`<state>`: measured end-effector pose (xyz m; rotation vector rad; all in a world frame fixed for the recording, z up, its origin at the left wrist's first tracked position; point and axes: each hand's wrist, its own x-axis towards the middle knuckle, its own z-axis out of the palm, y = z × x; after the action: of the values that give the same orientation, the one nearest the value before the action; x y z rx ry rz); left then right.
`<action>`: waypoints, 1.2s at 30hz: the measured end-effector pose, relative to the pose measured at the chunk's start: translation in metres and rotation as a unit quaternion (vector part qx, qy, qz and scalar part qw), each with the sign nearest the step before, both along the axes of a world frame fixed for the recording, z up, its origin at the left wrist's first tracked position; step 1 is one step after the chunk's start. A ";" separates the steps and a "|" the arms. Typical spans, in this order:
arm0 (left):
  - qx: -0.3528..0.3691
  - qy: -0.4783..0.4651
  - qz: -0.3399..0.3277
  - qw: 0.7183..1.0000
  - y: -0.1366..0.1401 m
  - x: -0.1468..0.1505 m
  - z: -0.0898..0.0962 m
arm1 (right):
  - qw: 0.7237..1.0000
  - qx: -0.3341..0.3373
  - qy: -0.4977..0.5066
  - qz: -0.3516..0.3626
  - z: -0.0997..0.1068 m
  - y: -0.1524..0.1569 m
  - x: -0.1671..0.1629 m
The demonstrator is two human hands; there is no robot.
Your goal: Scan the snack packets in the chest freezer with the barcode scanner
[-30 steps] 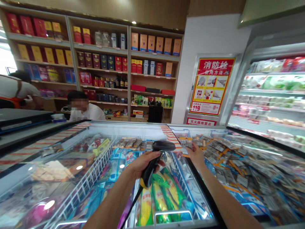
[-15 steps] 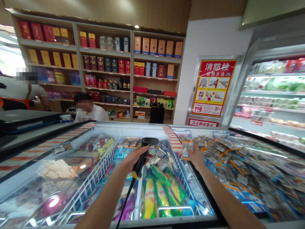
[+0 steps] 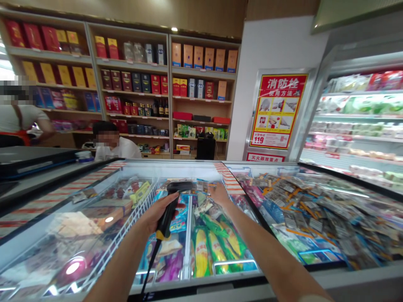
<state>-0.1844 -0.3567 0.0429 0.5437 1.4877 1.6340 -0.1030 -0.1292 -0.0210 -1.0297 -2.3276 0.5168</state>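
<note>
My left hand (image 3: 157, 211) is wrapped round the handle of a black and yellow barcode scanner (image 3: 165, 214), its head pointing right and its cable hanging toward me. Facing that head, my right hand (image 3: 218, 193) pinches a small packet (image 3: 202, 185) with a pale label and an orange edge. Both hands are above the chest freezer's middle section. Below them lie green and yellow packs of corn (image 3: 214, 247) and a blue bag (image 3: 180, 216) in a white wire basket. Many similar small packets (image 3: 310, 209) lie heaped on the right side of the freezer.
The chest freezer's left section (image 3: 78, 222) holds bagged goods under glass. Beyond the freezer sit one person (image 3: 121, 147) and, farther left, another person (image 3: 22, 117). Shelves (image 3: 135, 65) of boxes line the back wall; a lit fridge (image 3: 359, 126) stands right.
My right hand has moved left with the packet, from the right-hand section to before the scanner head. The scanner has shifted slightly left, and the view has turned a little.
</note>
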 end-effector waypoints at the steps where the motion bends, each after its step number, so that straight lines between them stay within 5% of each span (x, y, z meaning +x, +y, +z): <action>1: -0.006 0.000 0.007 1.000 -0.001 0.000 0.001 | 1.000 -0.007 -0.015 -0.002 0.000 -0.005 -0.006; 11: -0.033 -0.001 0.016 0.999 -0.003 -0.019 -0.005 | 0.999 -0.019 -0.041 0.021 0.005 -0.019 -0.015; 18: -0.020 -0.001 -0.012 1.000 0.031 0.005 0.002 | 0.991 0.066 -0.023 -0.110 0.014 0.055 0.078; 25: 0.009 -0.010 -0.066 0.998 0.071 0.036 -0.001 | 0.942 0.094 -0.106 -0.303 0.001 0.113 0.188; 31: 0.003 -0.026 -0.071 0.997 0.077 0.042 -0.009 | 0.934 0.143 -0.135 -0.298 -0.015 0.123 0.204; 36: -0.029 -0.073 -0.034 0.996 0.068 0.047 0.008 | 0.942 0.125 -0.103 -0.293 -0.008 0.129 0.201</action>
<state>-0.1375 -0.2890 0.0513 0.4291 1.3897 1.5402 0.0975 -0.0001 -0.0292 -1.6149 -2.0318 -0.1229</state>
